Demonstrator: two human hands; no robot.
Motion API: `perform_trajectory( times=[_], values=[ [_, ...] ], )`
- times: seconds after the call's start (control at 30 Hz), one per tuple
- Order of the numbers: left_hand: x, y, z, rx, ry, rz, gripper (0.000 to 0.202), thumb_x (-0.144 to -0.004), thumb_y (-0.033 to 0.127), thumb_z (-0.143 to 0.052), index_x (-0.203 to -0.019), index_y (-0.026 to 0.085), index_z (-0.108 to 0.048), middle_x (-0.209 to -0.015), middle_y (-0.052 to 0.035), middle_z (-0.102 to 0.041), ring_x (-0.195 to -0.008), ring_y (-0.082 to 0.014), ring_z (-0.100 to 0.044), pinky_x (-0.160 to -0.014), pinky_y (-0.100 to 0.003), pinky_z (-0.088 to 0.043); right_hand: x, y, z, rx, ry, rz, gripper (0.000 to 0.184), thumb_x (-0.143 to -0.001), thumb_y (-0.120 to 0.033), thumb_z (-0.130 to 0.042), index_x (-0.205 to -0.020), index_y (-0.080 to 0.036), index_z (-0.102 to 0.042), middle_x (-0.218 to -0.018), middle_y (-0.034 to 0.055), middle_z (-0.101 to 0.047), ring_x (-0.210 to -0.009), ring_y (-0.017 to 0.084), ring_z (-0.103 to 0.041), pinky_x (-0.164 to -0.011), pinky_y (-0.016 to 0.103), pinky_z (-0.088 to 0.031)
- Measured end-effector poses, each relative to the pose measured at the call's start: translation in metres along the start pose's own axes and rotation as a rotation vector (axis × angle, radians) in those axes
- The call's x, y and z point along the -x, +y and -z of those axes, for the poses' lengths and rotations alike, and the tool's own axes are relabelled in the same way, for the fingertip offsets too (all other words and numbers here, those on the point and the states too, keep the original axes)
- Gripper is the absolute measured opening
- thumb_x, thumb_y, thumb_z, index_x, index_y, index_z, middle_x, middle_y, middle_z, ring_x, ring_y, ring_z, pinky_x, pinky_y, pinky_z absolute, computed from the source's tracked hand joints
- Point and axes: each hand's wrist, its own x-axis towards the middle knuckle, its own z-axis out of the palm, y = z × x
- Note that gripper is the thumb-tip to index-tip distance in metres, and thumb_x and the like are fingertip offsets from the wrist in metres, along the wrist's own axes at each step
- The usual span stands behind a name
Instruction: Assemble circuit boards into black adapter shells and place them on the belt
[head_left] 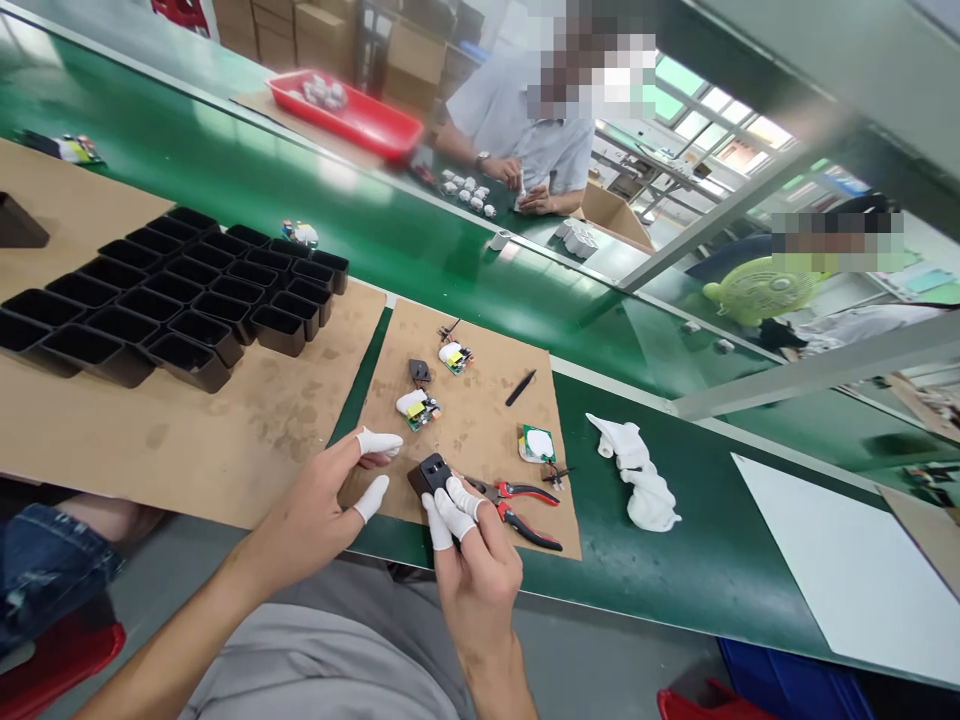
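My right hand (469, 535), with white finger cots on its fingertips, grips a black plastic adapter housing (431, 475) that shows plug pins on top. To its left, my left hand (349, 490) is apart from the housing, thumb and fingers spread, also in white cots. Red-and-black pliers (525, 505) lie beside my right hand, their jaws partly hidden by it. Beyond my hands on the cardboard sit circuit boards: one (418, 408) wired to a black plug cap (420, 371), another (454, 356) farther back, and a third (536, 443) at the right. A black pen-like tool (521, 387) lies near them.
Rows of black open-topped cases (135, 290) stand on the left cardboard. A crumpled white cloth (637, 475) lies on the green bench (622, 590) at right. Across the belt (397, 245), a person (525, 140) handles small white parts near a red tray (345, 115). A metal frame post slants overhead.
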Motion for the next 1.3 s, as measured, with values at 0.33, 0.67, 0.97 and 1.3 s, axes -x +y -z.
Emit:
perform_trajectory(
  times=[0.33,0.67,0.97,1.3],
  values=[
    [-0.002,0.001,0.001,0.016,-0.005,0.004,0.032,-0.11,0.023,-0.059,-0.141,0.03,-0.065,-0.131,-0.0044,-0.077,-0.124,-0.0241,-0.075,-0.113,-0.042,-0.061,0.001,0.009,-0.009,0.008,0.004,0.029,0.047,-0.099,0.003,-0.074,-0.134,-0.027,-0.083,-0.118,0.0124,-0.085,-0.113,0.029,-0.087,-0.092,0.04,-0.077],
    [0.0,0.003,0.003,-0.073,-0.045,-0.026,0.034,-0.11,0.031,-0.064,-0.144,0.031,-0.065,-0.139,-0.0071,-0.077,-0.134,-0.0295,-0.075,-0.115,-0.044,-0.063,0.003,0.016,-0.012,-0.118,0.061,-0.31,0.055,-0.096,-0.022,-0.091,-0.146,-0.023,-0.068,-0.127,0.0124,-0.072,-0.109,0.026,-0.086,-0.096,0.04,-0.075],
    [0.003,0.002,-0.055,-0.271,0.118,-0.147,0.062,-0.094,0.023,-0.076,-0.153,0.02,-0.056,-0.141,-0.0182,-0.078,-0.132,-0.0381,-0.078,-0.106,-0.052,-0.069,-0.009,0.014,-0.001,-0.246,-0.177,-0.459,0.036,-0.108,-0.028,-0.076,-0.143,-0.032,-0.077,-0.127,0.0073,-0.079,-0.115,0.023,-0.079,-0.102,0.036,-0.068],
    [0.001,-0.002,-0.063,-0.307,0.247,-0.225,0.054,-0.091,0.018,-0.079,-0.143,0.022,-0.064,-0.128,-0.012,-0.083,-0.119,-0.0328,-0.082,-0.101,-0.043,-0.07,0.0,0.017,-0.001,-0.328,-0.083,-0.404,0.037,-0.099,-0.02,-0.088,-0.133,-0.033,-0.08,-0.123,0.0039,-0.085,-0.114,0.022,-0.082,-0.103,0.032,-0.067]
  ],
)
